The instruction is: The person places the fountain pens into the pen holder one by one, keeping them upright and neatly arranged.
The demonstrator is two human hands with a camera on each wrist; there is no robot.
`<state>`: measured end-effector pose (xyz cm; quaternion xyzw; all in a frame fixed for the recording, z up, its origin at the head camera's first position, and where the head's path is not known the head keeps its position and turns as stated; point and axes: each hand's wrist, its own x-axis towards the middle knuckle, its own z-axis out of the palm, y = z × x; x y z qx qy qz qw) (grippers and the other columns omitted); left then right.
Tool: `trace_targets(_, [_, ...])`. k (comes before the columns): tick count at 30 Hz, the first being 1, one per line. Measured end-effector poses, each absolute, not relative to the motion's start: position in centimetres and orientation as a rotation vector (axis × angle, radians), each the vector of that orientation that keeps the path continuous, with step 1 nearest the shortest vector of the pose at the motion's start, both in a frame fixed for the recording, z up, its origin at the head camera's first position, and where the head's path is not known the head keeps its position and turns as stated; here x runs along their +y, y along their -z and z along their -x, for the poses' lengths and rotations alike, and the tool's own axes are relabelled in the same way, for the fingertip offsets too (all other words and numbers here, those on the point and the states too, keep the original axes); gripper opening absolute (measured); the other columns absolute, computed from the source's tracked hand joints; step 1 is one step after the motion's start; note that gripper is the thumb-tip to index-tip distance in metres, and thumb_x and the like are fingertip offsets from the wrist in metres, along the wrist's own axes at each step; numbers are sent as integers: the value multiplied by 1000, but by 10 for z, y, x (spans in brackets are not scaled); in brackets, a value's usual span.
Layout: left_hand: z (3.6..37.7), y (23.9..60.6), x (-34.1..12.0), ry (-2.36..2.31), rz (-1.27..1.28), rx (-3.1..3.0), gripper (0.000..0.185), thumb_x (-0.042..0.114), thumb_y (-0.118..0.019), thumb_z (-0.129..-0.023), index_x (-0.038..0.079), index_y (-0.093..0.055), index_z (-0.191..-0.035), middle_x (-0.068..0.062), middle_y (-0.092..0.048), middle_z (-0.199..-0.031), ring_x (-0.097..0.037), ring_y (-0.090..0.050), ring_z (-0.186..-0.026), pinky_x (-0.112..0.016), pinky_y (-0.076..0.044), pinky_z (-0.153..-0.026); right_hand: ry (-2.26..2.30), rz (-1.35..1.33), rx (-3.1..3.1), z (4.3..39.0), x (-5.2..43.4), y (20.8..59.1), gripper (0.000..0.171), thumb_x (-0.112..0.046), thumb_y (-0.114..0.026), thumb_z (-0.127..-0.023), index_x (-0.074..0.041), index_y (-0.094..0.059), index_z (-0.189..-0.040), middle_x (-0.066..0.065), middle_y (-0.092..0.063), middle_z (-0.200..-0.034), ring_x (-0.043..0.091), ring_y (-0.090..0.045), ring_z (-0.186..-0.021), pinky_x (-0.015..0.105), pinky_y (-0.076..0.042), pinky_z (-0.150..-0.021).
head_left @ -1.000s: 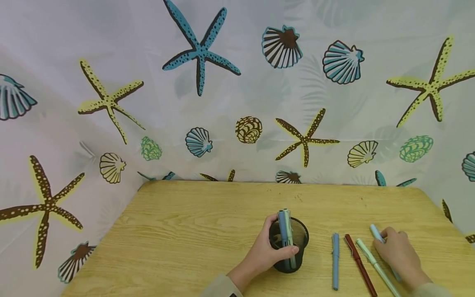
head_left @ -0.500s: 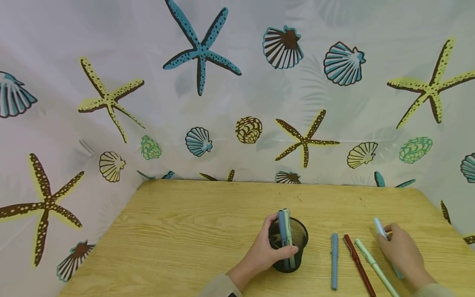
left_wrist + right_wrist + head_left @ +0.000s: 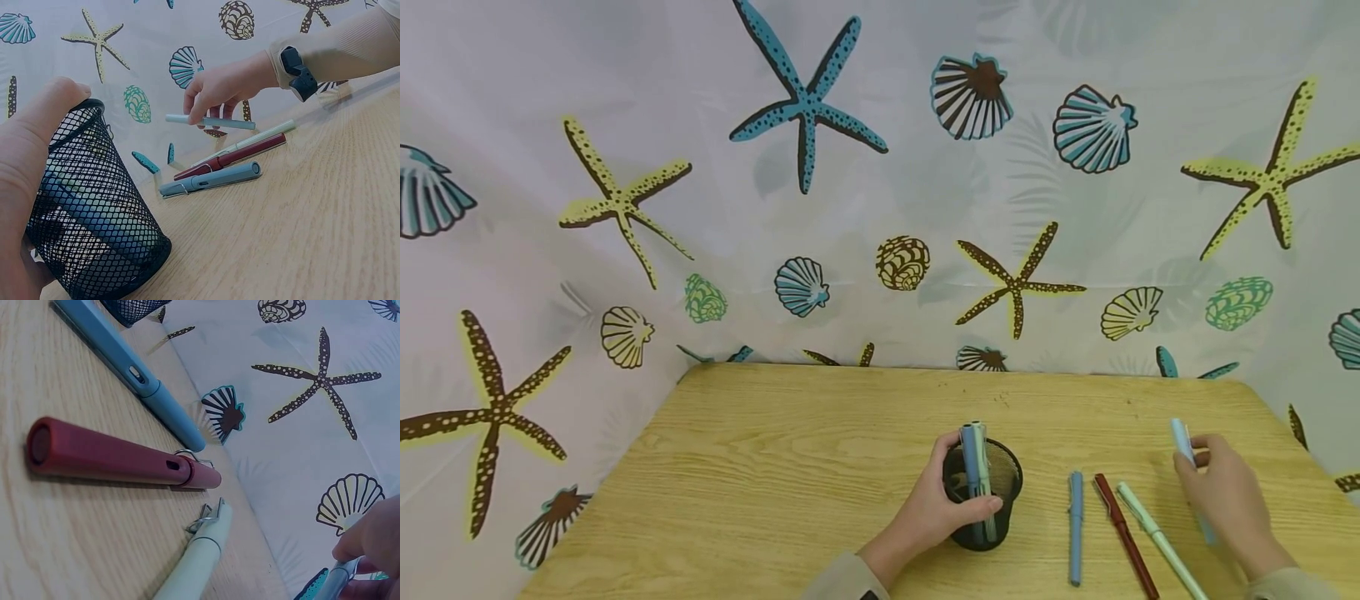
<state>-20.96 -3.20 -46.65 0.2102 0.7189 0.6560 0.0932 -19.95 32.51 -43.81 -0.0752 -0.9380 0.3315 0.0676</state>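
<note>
My left hand [image 3: 921,504] grips a black mesh pen cup [image 3: 115,212] round its side, thumb across the near rim. Inside the cup stand a blue pen [image 3: 971,458] and a pale green pen [image 3: 982,467], both leaning. On the right, my right hand [image 3: 1228,492] pinches a light blue pen [image 3: 1181,435] between thumb and fingers. In the left wrist view this pen is up off the table. Lying to its left are a pale green pen [image 3: 1159,535], a dark red pen [image 3: 1124,531] and a blue pen [image 3: 1077,525], side by side.
The wooden table [image 3: 760,467] runs back to a white cloth [image 3: 880,192] printed with starfish and shells, which also rises along both sides. A dark device [image 3: 298,72] is strapped on the right wrist.
My right hand has lifted the light blue pen and carried it away and slightly to the right. My left hand and the cup have stayed in place.
</note>
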Motion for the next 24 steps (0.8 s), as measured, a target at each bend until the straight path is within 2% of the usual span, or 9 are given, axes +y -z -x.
trace_targets(13, [210, 466, -33, -1950, -620, 2134, 74, 35, -73, -79, 36, -27, -138, -2, -35, -132, -24, -46, -109, -36, -47, -81, -959, 160, -2674, 194, 315, 430, 47, -28, -48, -97, 11, -42, -123, 30, -55, -102, 37, -59, -79, 35, -47, -49])
trace_targets(24, [209, 467, -33, -1964, -626, 2116, 75, 34, -73, -79, 35, -27, -138, -2, -35, -131, -25, -46, -109, -35, -47, -80, -983, 106, -2548, 190, 295, 418, 46, -26, -51, -95, 9, -42, -124, 26, -56, -101, 34, -59, -78, 31, -47, -49])
